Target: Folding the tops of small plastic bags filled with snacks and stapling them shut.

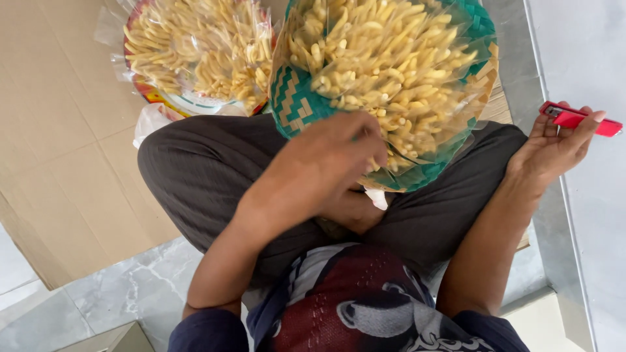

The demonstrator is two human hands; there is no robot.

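Observation:
I sit cross-legged on the floor. My left hand (329, 166) reaches over my lap into a green and tan woven basket (297, 98), fingers curled in the pale yellow stick snacks (385, 58) that lie in a clear plastic bag in it. Whether the fingers grip any snacks I cannot tell. My right hand (554, 146) is out to the right, palm up, holding a small red stapler (580, 118) between thumb and fingers.
A second round tray (166, 98) with bagged yellow snacks (195, 45) sits at the upper left, on flattened brown cardboard (59, 143). Grey marble floor tiles (130, 300) lie below, a pale wall (587, 52) at right.

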